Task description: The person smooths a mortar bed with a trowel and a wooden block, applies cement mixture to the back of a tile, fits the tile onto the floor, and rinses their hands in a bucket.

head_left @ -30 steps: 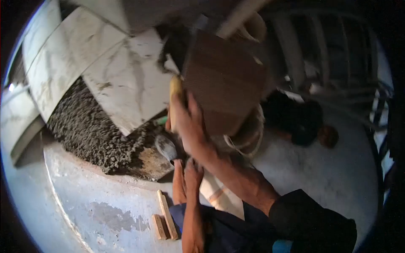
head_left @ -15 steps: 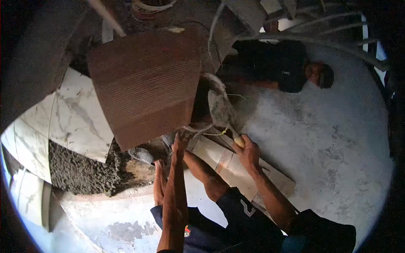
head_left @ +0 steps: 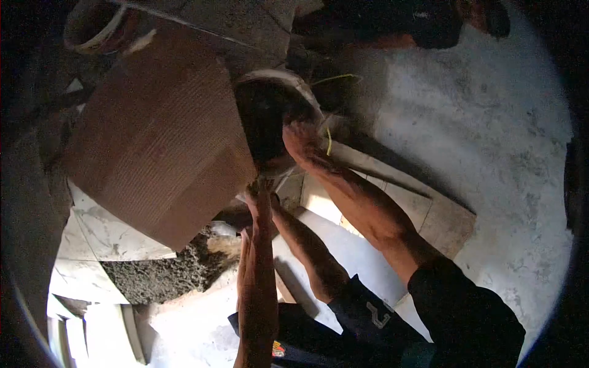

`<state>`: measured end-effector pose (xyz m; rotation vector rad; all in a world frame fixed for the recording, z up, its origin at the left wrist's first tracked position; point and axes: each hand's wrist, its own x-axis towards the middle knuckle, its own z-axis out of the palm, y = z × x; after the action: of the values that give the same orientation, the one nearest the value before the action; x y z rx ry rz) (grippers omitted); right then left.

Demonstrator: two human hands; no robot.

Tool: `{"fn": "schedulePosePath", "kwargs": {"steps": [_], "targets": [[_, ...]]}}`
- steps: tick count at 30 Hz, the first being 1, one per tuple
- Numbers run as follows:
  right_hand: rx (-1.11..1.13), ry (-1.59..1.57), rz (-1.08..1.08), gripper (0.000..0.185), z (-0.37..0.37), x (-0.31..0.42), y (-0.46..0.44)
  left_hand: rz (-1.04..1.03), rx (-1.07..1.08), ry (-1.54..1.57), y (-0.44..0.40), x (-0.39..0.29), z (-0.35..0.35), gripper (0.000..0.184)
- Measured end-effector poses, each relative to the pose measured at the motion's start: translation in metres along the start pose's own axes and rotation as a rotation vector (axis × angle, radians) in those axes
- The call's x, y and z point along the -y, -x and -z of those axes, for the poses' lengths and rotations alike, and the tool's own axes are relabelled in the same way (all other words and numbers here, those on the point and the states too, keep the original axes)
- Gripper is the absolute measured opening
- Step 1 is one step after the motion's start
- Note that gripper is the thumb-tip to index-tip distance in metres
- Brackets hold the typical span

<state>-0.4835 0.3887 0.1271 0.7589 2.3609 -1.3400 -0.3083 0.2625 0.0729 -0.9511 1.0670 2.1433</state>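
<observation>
My left hand (head_left: 260,195) grips the lower corner of a large brown tile (head_left: 162,138), whose ribbed back faces me and which is tilted over the floor work. My right hand (head_left: 300,140) is closed at the side of a dark bucket (head_left: 261,116). The trowel that it held a moment ago is hidden in the bucket's shadow. Below the tile lie marbled white tiles (head_left: 113,236) beside a bed of rough grey mortar (head_left: 159,279).
Behind my right forearm is a flat board or tile stack (head_left: 451,224). A person in dark clothes (head_left: 392,24) is at the top right. Another bucket (head_left: 98,27) stands at the top left. Grey floor (head_left: 472,135) spans the right side.
My view has shifted, and the brown tile now appears farther left. My right hand has moved from beside the board to the bucket. My left hand stays at the tile's corner.
</observation>
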Motion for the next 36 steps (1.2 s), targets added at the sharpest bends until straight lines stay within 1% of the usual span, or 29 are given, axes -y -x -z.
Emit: {"fn": "schedulePosePath", "kwargs": {"steps": [1, 2, 3, 4, 5, 6, 7, 8, 9, 10, 12, 14, 17, 18, 19, 20, 21, 22, 23, 24, 26, 27, 30, 31, 32, 34, 36], "targets": [[0.114, 0.609, 0.058, 0.025, 0.001, 0.021, 0.001, 0.011, 0.005, -0.018, -0.002, -0.004, -0.002, 0.037], [0.246, 1.216, 0.111, 0.025, 0.001, 0.028, 0.006, -0.072, -0.096, -0.147, 0.006, -0.026, -0.014, 0.034], [0.253, 1.205, 0.096, 0.025, 0.001, -0.010, 0.006, -0.117, -0.147, -0.212, 0.007, -0.027, -0.015, 0.033], [0.163, 1.256, 0.283, 0.026, 0.003, -0.074, -0.003, -0.159, -0.201, -0.279, 0.009, -0.029, -0.017, 0.032], [0.068, 1.302, 0.472, 0.028, 0.005, -0.108, -0.009, -0.126, -0.255, -0.098, 0.005, -0.014, -0.013, 0.031], [0.068, 1.300, 0.470, 0.028, 0.007, -0.096, -0.002, -0.107, -0.279, -0.009, 0.000, 0.006, -0.006, 0.031], [0.191, 1.315, 0.437, 0.032, 0.010, -0.070, 0.011, -0.091, -0.305, 0.080, -0.005, 0.027, 0.001, 0.031], [0.254, 1.321, 0.418, 0.034, 0.010, -0.064, 0.019, -0.094, -0.195, 0.318, -0.012, 0.050, 0.013, 0.033], [0.317, 1.325, 0.397, 0.036, 0.010, -0.069, 0.025, -0.092, -0.085, 0.556, -0.014, 0.051, 0.019, 0.034], [0.013, 1.120, 0.738, 0.036, 0.005, -0.072, 0.029, -0.093, -0.089, 0.553, -0.017, 0.047, 0.033, 0.034], [-0.287, 0.864, 1.057, 0.037, -0.001, -0.076, 0.032, -0.085, -0.137, 0.449, -0.014, 0.034, 0.035, 0.032], [-0.066, 1.041, 0.916, 0.031, 0.016, -0.060, 0.032, -0.075, -0.164, 0.395, -0.008, 0.015, 0.024, 0.030], [0.253, 1.293, 0.676, 0.024, 0.042, -0.039, 0.028, -0.078, -0.177, 0.434, 0.001, -0.001, 0.004, 0.027], [0.257, 1.293, 0.682, 0.024, 0.040, -0.038, 0.026, -0.086, -0.180, 0.464, 0.002, -0.006, 0.000, 0.027], [0.121, 1.375, 0.745, 0.023, 0.038, -0.038, 0.026, -0.093, -0.167, 0.423, 0.004, -0.010, -0.003, 0.026], [0.058, 1.413, 0.779, 0.023, 0.034, -0.040, 0.026, -0.110, -0.155, 0.362, 0.006, -0.014, -0.004, 0.026], [-0.008, 1.449, 0.810, 0.023, 0.029, -0.035, 0.026, -0.136, -0.099, 0.047, 0.004, -0.011, -0.001, 0.026], [0.295, 1.436, 0.446, 0.025, 0.015, -0.009, 0.024, -0.182, -0.058, -0.264, 0.001, -0.007, 0.002, 0.027], [0.585, 1.373, 0.073, 0.027, 0.005, 0.005, 0.025, -0.210, -0.031, -0.382, -0.005, 0.016, 0.013, 0.026], [0.591, 1.364, 0.076, 0.027, 0.003, -0.005, 0.028, -0.178, -0.070, -0.342, -0.004, 0.014, 0.010, 0.026], [0.560, 1.138, 0.161, 0.019, 0.007, -0.022, 0.036, -0.113, -0.156, -0.256, -0.001, 0.008, 0.002, 0.025], [0.573, 1.132, 0.182, 0.019, 0.006, -0.018, 0.035, -0.108, -0.181, -0.252, -0.002, 0.005, -0.001, 0.025], [0.353, 1.240, 0.409, 0.025, 0.005, -0.009, 0.041, -0.101, -0.221, -0.272, -0.001, -0.003, -0.008, 0.025], [0.373, 1.073, 0.251, 0.025, 0.003, -0.017, 0.035, -0.098, -0.230, -0.282, -0.001, -0.002, -0.007, 0.024], [0.389, 1.063, 0.264, 0.025, 0.003, -0.026, 0.032, -0.096, -0.237, -0.292, -0.001, 0.001, -0.007, 0.024], [0.493, 1.062, 0.353, 0.022, 0.005, -0.041, 0.029, -0.098, -0.252, -0.299, -0.001, -0.001, -0.010, 0.024], [0.479, 1.072, 0.220, 0.021, -0.012, -0.066, 0.023, -0.098, -0.262, -0.307, -0.002, -0.005, -0.014, 0.023]]}}
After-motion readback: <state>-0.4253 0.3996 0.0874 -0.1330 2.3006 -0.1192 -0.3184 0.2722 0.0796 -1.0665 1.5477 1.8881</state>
